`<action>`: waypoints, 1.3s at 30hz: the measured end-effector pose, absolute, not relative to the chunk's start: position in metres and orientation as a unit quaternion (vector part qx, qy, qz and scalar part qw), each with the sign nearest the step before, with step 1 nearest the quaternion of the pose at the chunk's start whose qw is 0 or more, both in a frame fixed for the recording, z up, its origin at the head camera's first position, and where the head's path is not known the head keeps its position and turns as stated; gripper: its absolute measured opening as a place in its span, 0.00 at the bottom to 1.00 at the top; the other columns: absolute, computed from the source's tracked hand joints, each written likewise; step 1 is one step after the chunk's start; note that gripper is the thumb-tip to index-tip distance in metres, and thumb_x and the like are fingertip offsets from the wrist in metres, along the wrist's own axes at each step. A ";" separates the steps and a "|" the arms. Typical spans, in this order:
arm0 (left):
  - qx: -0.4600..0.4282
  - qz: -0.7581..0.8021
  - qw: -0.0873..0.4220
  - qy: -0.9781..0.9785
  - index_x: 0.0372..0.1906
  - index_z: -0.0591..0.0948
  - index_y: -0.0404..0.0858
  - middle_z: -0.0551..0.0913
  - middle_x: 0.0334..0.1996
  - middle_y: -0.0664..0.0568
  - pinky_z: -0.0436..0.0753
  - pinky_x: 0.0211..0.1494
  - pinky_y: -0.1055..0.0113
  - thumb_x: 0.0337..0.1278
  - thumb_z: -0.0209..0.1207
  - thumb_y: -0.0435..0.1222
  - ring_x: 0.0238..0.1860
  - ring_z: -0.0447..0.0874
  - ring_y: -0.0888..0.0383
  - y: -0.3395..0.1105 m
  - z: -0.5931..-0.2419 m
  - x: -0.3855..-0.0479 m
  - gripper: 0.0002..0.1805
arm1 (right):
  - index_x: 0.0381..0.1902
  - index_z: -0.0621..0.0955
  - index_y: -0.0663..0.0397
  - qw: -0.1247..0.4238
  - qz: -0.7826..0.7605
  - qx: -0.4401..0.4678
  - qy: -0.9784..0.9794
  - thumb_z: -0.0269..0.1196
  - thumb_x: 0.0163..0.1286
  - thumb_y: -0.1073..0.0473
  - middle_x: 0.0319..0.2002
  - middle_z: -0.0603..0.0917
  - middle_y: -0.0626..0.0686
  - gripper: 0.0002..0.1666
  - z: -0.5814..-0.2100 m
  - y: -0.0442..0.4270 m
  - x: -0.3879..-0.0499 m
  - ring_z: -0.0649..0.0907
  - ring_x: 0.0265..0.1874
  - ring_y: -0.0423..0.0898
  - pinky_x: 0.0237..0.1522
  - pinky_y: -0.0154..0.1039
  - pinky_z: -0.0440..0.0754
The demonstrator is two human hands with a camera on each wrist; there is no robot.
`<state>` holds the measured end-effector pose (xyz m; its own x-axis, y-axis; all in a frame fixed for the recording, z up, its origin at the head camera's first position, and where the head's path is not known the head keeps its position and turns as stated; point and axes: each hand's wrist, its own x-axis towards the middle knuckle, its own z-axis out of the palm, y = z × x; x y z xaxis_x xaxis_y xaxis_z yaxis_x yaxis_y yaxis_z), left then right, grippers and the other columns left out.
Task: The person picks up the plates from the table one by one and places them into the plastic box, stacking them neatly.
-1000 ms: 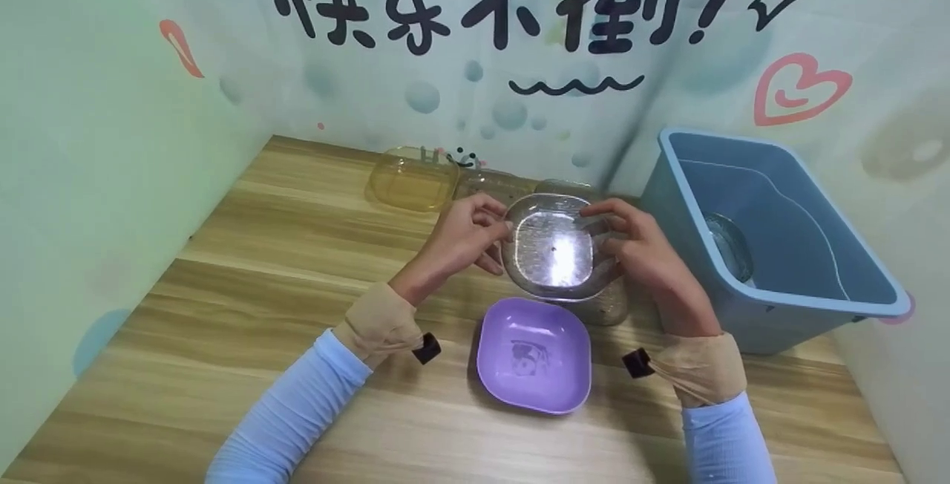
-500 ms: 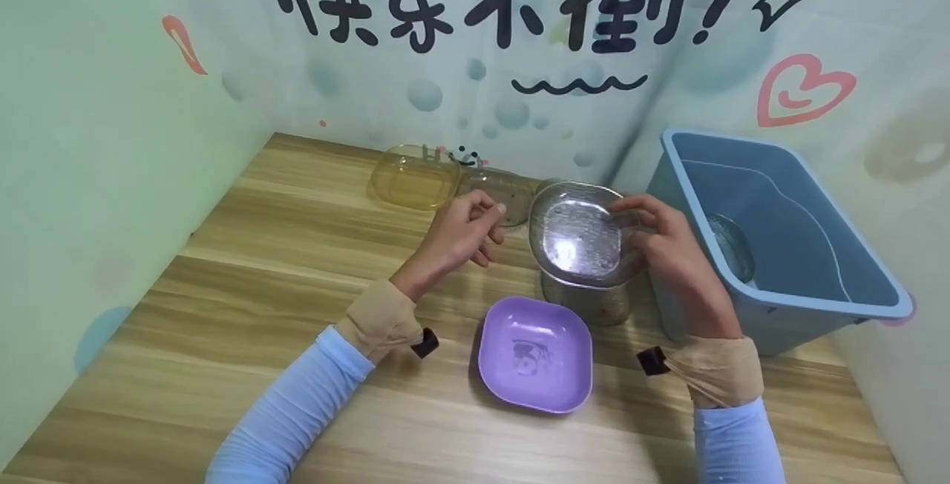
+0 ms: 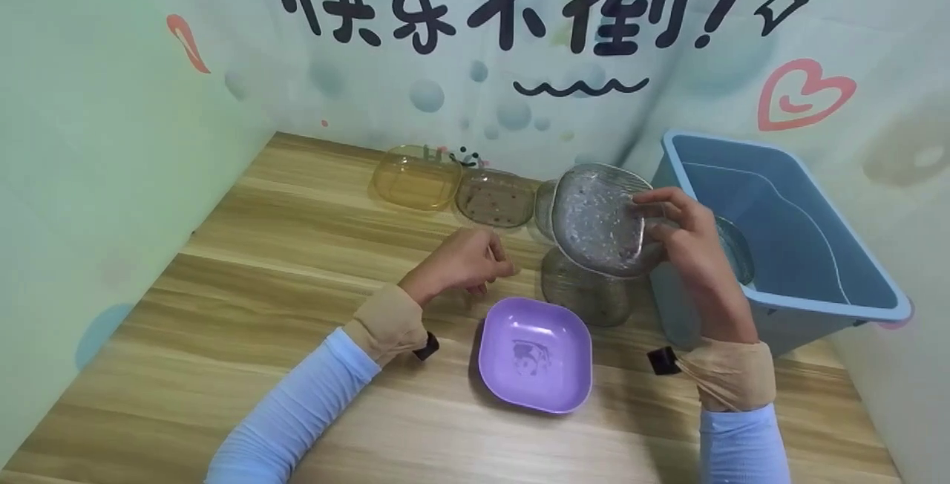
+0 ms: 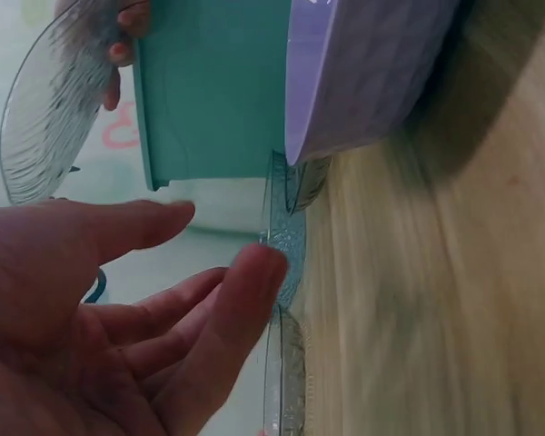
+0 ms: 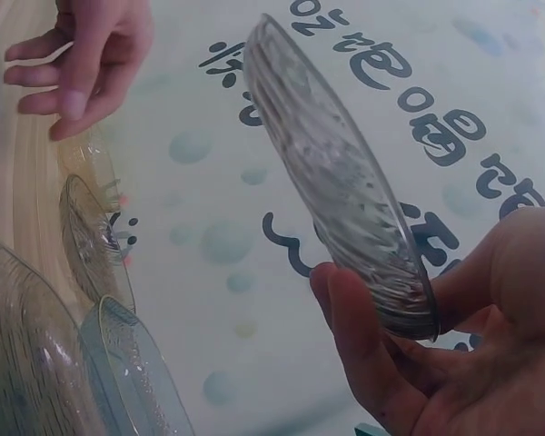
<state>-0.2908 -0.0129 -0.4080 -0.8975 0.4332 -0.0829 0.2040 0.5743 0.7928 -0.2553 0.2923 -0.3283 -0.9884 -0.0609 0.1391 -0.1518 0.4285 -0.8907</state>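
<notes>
A clear, ribbed plastic dish (image 3: 597, 220) is tilted in the air, its right edge pinched between the thumb and fingers of my right hand (image 3: 694, 246). In the right wrist view the same dish (image 5: 336, 182) shows nearly edge-on. My left hand (image 3: 464, 261) hovers above the table with loosely bent fingers and holds nothing. Just below and to its right sits a purple square bowl (image 3: 534, 358). Another clear dish (image 3: 586, 295) lies on the table behind the bowl, partly hidden by the held one.
Along the back wall stand an amber dish (image 3: 417, 180), a greyish clear dish (image 3: 496, 198) and a partly hidden clear dish (image 3: 544, 209). A deep blue bin (image 3: 816, 309) stands at the right, with a glassy dish (image 3: 735, 250) inside. A printed cloth backs the table.
The held dish has moved right and upward with my right hand and tilted, nearing the bin. My left hand has come off its left edge and dropped towards the purple bowl.
</notes>
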 end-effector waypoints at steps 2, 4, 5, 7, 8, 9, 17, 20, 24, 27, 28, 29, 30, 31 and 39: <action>0.186 0.409 0.158 0.879 0.40 0.82 0.35 0.86 0.26 0.45 0.91 0.32 0.54 0.63 0.68 0.44 0.22 0.89 0.50 -0.011 -0.409 -0.289 0.15 | 0.62 0.76 0.60 0.048 0.532 0.059 -0.843 0.47 0.69 0.76 0.52 0.81 0.49 0.26 -0.327 0.292 -0.254 0.82 0.44 0.46 0.32 0.35 0.86; 0.195 0.396 0.184 0.878 0.43 0.82 0.34 0.88 0.29 0.42 0.91 0.31 0.56 0.63 0.69 0.45 0.22 0.89 0.50 -0.009 -0.411 -0.289 0.17 | 0.62 0.76 0.58 0.052 0.535 0.055 -0.842 0.47 0.69 0.75 0.53 0.81 0.49 0.26 -0.325 0.291 -0.254 0.81 0.46 0.47 0.34 0.36 0.87; 0.198 0.394 0.197 0.876 0.45 0.82 0.33 0.88 0.29 0.42 0.91 0.31 0.56 0.62 0.69 0.44 0.21 0.88 0.52 -0.009 -0.411 -0.288 0.19 | 0.62 0.77 0.59 0.056 0.536 0.055 -0.840 0.47 0.70 0.75 0.53 0.80 0.50 0.26 -0.324 0.290 -0.253 0.81 0.47 0.47 0.35 0.36 0.87; 0.205 0.392 0.224 0.868 0.48 0.81 0.31 0.88 0.30 0.40 0.91 0.30 0.56 0.61 0.70 0.44 0.18 0.84 0.57 -0.009 -0.413 -0.288 0.21 | 0.62 0.77 0.58 0.062 0.540 0.052 -0.838 0.47 0.71 0.75 0.54 0.80 0.49 0.25 -0.323 0.288 -0.253 0.80 0.49 0.48 0.36 0.36 0.86; 0.208 0.392 0.234 0.865 0.50 0.81 0.30 0.88 0.29 0.41 0.91 0.30 0.56 0.61 0.70 0.43 0.17 0.83 0.58 -0.009 -0.413 -0.288 0.22 | 0.61 0.77 0.58 0.066 0.544 0.051 -0.835 0.47 0.71 0.75 0.54 0.80 0.49 0.25 -0.323 0.287 -0.252 0.79 0.51 0.48 0.36 0.36 0.86; 0.210 0.393 0.241 0.862 0.51 0.80 0.29 0.87 0.29 0.42 0.91 0.30 0.55 0.60 0.71 0.42 0.17 0.83 0.58 -0.009 -0.414 -0.288 0.23 | 0.61 0.77 0.58 0.070 0.547 0.051 -0.833 0.47 0.71 0.75 0.54 0.80 0.49 0.25 -0.323 0.286 -0.252 0.78 0.52 0.49 0.36 0.36 0.86; 0.231 0.374 0.227 0.869 0.53 0.82 0.28 0.88 0.32 0.44 0.90 0.29 0.63 0.53 0.74 0.36 0.16 0.82 0.60 -0.004 -0.420 -0.285 0.24 | 0.58 0.78 0.56 0.095 0.558 0.049 -0.823 0.49 0.73 0.74 0.52 0.82 0.49 0.21 -0.313 0.286 -0.244 0.78 0.53 0.48 0.33 0.36 0.86; 0.251 0.349 0.196 0.881 0.47 0.86 0.32 0.88 0.33 0.47 0.86 0.34 0.70 0.51 0.75 0.36 0.20 0.81 0.64 -0.002 -0.423 -0.284 0.20 | 0.57 0.79 0.54 0.108 0.548 0.043 -0.829 0.49 0.73 0.73 0.52 0.83 0.47 0.21 -0.304 0.294 -0.242 0.78 0.53 0.47 0.32 0.37 0.86; 0.268 0.337 0.173 0.886 0.40 0.89 0.36 0.84 0.26 0.54 0.81 0.32 0.72 0.50 0.74 0.34 0.21 0.79 0.65 -0.002 -0.426 -0.283 0.11 | 0.58 0.79 0.52 0.121 0.534 0.039 -0.836 0.49 0.74 0.73 0.52 0.83 0.47 0.21 -0.292 0.311 -0.240 0.79 0.51 0.47 0.32 0.36 0.88; 0.275 0.337 0.165 0.885 0.36 0.90 0.37 0.82 0.22 0.57 0.80 0.27 0.73 0.50 0.73 0.32 0.19 0.77 0.64 -0.002 -0.428 -0.284 0.07 | 0.59 0.78 0.53 0.122 0.526 0.039 -0.841 0.49 0.75 0.71 0.53 0.82 0.48 0.20 -0.282 0.325 -0.239 0.79 0.50 0.48 0.35 0.35 0.88; 0.277 0.336 0.163 0.885 0.35 0.91 0.37 0.81 0.21 0.57 0.79 0.27 0.73 0.50 0.73 0.31 0.20 0.77 0.64 -0.002 -0.428 -0.284 0.06 | 0.59 0.78 0.53 0.120 0.528 0.037 -0.840 0.49 0.75 0.71 0.53 0.82 0.48 0.20 -0.279 0.330 -0.240 0.79 0.50 0.49 0.35 0.34 0.88; 0.281 0.333 0.158 0.886 0.34 0.91 0.38 0.81 0.21 0.58 0.78 0.27 0.73 0.50 0.73 0.31 0.20 0.77 0.65 -0.002 -0.428 -0.284 0.05 | 0.59 0.78 0.53 0.119 0.527 0.035 -0.841 0.49 0.75 0.71 0.53 0.81 0.48 0.20 -0.275 0.336 -0.240 0.78 0.50 0.49 0.35 0.34 0.88; 0.284 0.329 0.153 0.888 0.33 0.91 0.38 0.81 0.21 0.58 0.77 0.28 0.74 0.50 0.73 0.31 0.21 0.76 0.65 -0.002 -0.429 -0.284 0.04 | 0.59 0.78 0.53 0.118 0.524 0.029 -0.843 0.49 0.76 0.70 0.53 0.81 0.47 0.20 -0.271 0.341 -0.241 0.78 0.50 0.49 0.35 0.33 0.88; 0.286 0.327 0.152 0.888 0.33 0.91 0.38 0.81 0.21 0.58 0.77 0.28 0.74 0.50 0.73 0.31 0.22 0.76 0.64 -0.002 -0.429 -0.283 0.04 | 0.60 0.78 0.53 0.116 0.526 0.025 -0.842 0.49 0.76 0.70 0.53 0.81 0.47 0.20 -0.268 0.347 -0.241 0.77 0.50 0.49 0.36 0.33 0.87; 0.287 0.342 0.161 0.880 0.34 0.91 0.38 0.82 0.20 0.56 0.77 0.25 0.74 0.52 0.71 0.30 0.18 0.77 0.65 0.001 -0.428 -0.281 0.04 | 0.61 0.77 0.53 0.091 0.535 -0.019 -0.840 0.50 0.75 0.71 0.51 0.80 0.45 0.21 -0.241 0.394 -0.259 0.79 0.45 0.46 0.32 0.33 0.89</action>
